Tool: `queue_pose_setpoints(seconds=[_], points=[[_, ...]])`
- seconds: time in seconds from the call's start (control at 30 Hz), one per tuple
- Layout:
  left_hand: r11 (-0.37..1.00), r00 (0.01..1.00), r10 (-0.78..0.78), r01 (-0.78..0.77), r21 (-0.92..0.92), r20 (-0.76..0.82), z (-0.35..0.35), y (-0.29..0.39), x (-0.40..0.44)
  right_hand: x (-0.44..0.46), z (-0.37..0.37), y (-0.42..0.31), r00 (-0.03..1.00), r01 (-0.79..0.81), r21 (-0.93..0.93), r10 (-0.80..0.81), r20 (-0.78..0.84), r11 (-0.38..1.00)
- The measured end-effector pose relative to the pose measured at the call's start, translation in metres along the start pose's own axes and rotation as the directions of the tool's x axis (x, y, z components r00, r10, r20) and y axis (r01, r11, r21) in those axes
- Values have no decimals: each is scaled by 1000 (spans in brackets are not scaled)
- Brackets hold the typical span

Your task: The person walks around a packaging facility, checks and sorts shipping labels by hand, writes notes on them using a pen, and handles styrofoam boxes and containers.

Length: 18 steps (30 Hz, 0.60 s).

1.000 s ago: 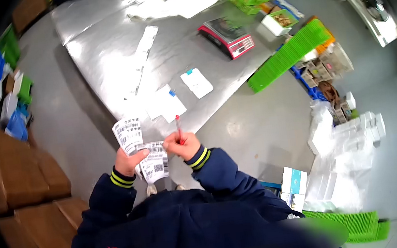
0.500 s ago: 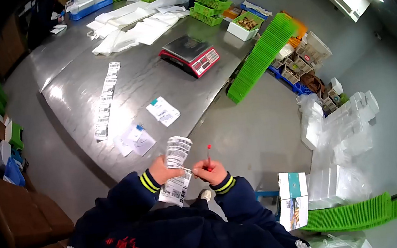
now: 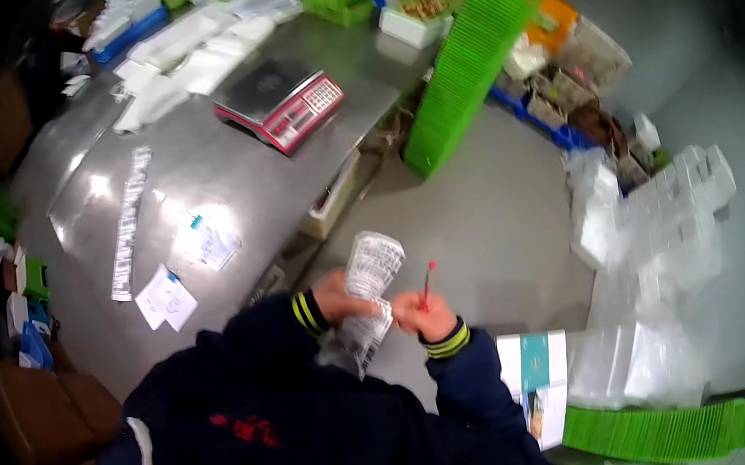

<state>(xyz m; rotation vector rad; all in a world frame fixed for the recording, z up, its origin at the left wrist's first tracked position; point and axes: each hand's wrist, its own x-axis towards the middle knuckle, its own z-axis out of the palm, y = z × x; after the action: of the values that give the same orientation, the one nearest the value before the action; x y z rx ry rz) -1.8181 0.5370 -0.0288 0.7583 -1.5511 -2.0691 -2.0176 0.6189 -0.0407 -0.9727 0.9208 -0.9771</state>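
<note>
My left hand [image 3: 341, 298] is closed around a folded strip of printed labels [image 3: 373, 265], whose lower end hangs beneath the fingers. A red pen [image 3: 428, 283] stands upright in the grip of my right hand [image 3: 429, 316]. The fingertips of that hand are at the right edge of the labels; blur hides whether they pinch the paper. Both hands are in front of my body, beyond the near corner of the steel table [image 3: 198, 175]. On the table lie a long label strip [image 3: 130, 227], a sheet with a teal mark [image 3: 215, 242] and white papers [image 3: 167, 298].
A red weighing scale [image 3: 281, 104] sits on the table, with white bags [image 3: 202, 54] behind it. To the right lean stacked green baskets [image 3: 469, 72]. White foam boxes [image 3: 606, 204] line the wall, and a printed carton [image 3: 537, 380] stands by my right elbow.
The view has shifted, so the table and scale appear further left and the hands lie off the table's edge. Labels and pen stay in the same hands. The picture is blurrier.
</note>
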Motion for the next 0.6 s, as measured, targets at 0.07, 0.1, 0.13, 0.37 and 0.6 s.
queue_pose_setpoints(seconds=[0.07, 0.1, 0.13, 0.37, 0.6], points=[[983, 996, -81, 87, -162, 41, -3, 6, 23, 11, -16, -12, 1000, 5, 71, -5, 0, 997], [992, 996, -86, 88, -86, 31, -6, 17, 33, 20, -24, -20, 1000, 3, 86, -3, 2, 996], [990, 992, -122, 124, -62, 38, -12, 17, 45, 28, -32, -29, 1000, -8, 106, 7, 12, 994], [982, 998, -51, 54, -183, 21, -47, 42, 127, 101, -85, -71, 1000, -16, 36, 16, 9, 999], [986, 992, -38, 57, -154, 124, -108, 69, 231, 192, -137, -112, 995, -94, 3, 94, -20, 996]])
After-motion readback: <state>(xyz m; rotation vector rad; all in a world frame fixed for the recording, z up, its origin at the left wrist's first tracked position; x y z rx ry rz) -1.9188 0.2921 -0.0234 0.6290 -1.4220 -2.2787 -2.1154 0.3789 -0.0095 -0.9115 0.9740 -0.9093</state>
